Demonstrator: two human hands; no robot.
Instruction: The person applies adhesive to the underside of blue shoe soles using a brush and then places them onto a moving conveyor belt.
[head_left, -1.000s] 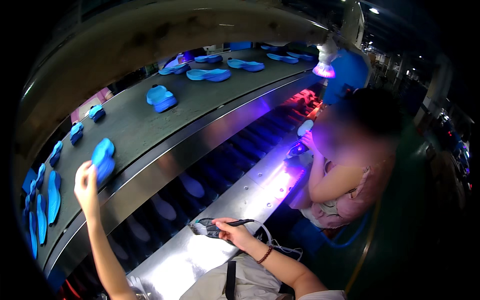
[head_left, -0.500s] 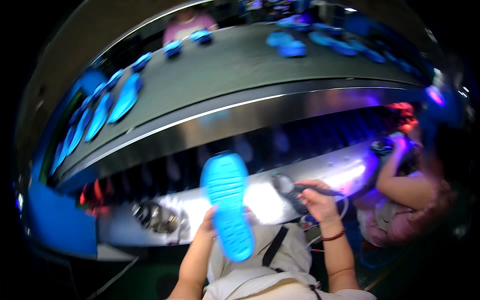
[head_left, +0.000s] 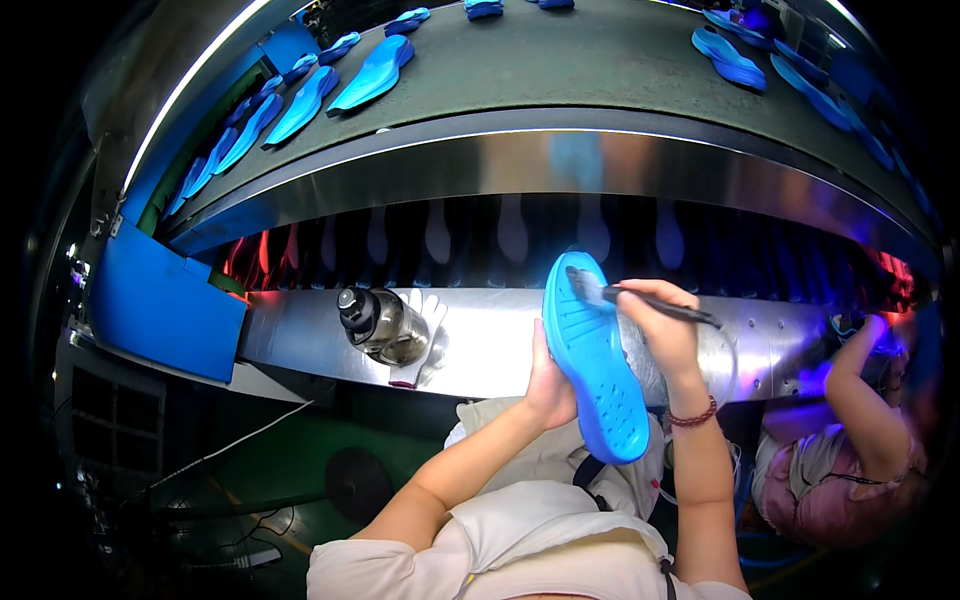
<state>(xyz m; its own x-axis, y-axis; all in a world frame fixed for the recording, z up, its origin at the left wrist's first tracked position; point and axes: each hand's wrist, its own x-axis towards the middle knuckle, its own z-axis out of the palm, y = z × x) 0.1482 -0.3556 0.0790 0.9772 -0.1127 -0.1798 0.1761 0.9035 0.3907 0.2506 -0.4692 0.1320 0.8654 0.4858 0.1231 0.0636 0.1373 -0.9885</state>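
Note:
My left hand (head_left: pixel 552 388) grips a bright blue shoe sole (head_left: pixel 598 372) along its left edge. The sole is held tilted over my lap, with its grooved end away from me and its holed end nearer. Between the fingers of my right hand (head_left: pixel 664 325) is a brush with a dark handle (head_left: pixel 692 313). Its pale bristles (head_left: pixel 588 287) lie against the grooved surface near the sole's far end. Most of my left fingers are hidden behind the sole.
A metal ledge (head_left: pixel 480 335) runs ahead, holding a dark see-through bottle (head_left: pixel 398 335) and a white glove (head_left: pixel 432 318). Beyond, a green conveyor belt (head_left: pixel 540 80) carries several blue soles (head_left: pixel 375 75). A co-worker's arm (head_left: pixel 868 400) is at the right.
The sole has shifted right and tilted, its far end now leaning left. The brush has come up from the ledge and now touches the sole. The view has swung left.

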